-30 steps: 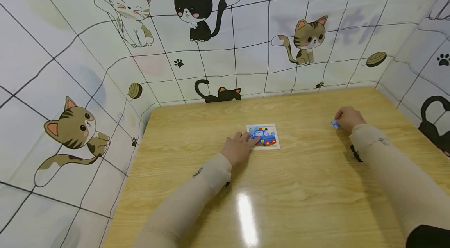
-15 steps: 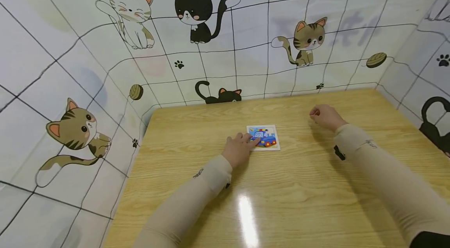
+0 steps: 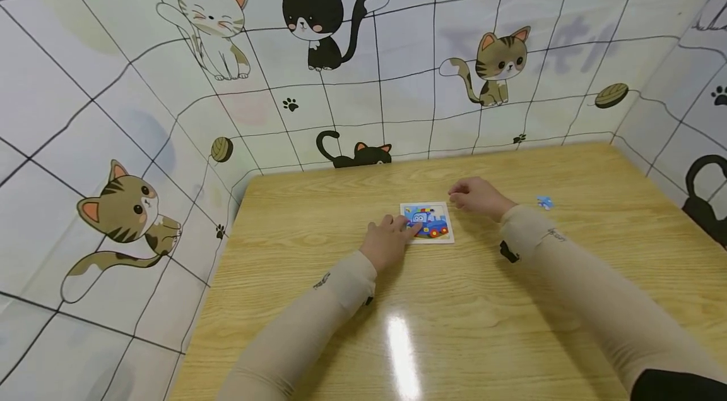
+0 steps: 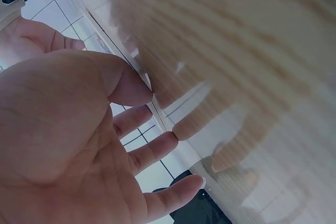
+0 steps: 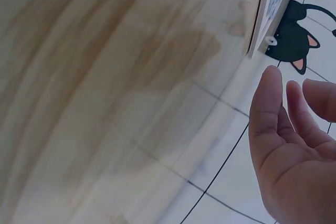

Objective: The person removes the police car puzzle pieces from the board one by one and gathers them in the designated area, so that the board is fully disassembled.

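Note:
My left hand rests at the left side of a small white-framed jigsaw puzzle with a blue cartoon vehicle picture. Its thumb and fingers lie over the puzzle's left part, which they hide. In the left wrist view, that hand's fingers are fairly straight, fingertips at the edge of the board. My right hand hovers just right of the puzzle's upper corner, fingers bent toward the thumb. Whether a piece sits between its fingertips I cannot tell. A loose blue puzzle piece lies on the table farther right.
A light wood-grain table carries everything, with a bright glare streak near the front. White walls printed with black grid lines and cartoon cats enclose the back and sides.
My right hand has moved left from beside the loose blue piece to the puzzle's right side, uncovering that piece on the table. My left hand has kept its place on the puzzle.

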The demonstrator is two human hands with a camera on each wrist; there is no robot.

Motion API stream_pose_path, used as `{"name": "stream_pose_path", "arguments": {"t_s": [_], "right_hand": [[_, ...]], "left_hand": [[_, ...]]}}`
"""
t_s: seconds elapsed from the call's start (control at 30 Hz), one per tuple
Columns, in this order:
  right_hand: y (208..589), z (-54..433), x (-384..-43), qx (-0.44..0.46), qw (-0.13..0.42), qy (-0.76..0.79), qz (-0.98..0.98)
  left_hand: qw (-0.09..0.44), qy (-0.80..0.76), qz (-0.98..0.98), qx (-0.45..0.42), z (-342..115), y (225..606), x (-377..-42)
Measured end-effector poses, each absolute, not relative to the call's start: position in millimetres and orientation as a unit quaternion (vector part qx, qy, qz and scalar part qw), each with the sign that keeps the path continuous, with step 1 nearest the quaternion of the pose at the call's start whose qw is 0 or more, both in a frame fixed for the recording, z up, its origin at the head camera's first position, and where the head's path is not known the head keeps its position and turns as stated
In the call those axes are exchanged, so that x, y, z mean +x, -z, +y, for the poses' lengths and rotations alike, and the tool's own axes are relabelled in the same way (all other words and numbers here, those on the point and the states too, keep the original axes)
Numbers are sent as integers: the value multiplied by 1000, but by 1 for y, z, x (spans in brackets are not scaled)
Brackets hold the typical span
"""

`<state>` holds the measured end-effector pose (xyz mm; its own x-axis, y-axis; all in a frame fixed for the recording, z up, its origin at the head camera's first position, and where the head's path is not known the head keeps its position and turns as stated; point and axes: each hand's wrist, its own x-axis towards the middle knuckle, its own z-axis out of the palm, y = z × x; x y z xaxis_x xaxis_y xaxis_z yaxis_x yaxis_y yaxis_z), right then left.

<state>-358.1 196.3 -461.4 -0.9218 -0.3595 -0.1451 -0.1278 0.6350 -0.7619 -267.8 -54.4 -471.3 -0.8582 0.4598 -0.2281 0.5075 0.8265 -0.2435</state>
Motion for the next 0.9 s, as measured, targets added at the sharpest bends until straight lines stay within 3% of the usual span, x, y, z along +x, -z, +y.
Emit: {"name": "stream_pose_path", "arguments": {"t_s": [0.27, 0.57, 0.9], "right_hand": [[464, 173, -355, -158, 156, 398, 890], [460, 155, -349, -131, 157, 369, 907], [461, 148, -350, -79, 196, 427, 879]], "left_hand": [[73, 150, 952, 256, -56, 471, -267], [68, 152, 951, 259, -56, 470, -267], [63, 167, 950, 255, -55, 471, -267]]}}
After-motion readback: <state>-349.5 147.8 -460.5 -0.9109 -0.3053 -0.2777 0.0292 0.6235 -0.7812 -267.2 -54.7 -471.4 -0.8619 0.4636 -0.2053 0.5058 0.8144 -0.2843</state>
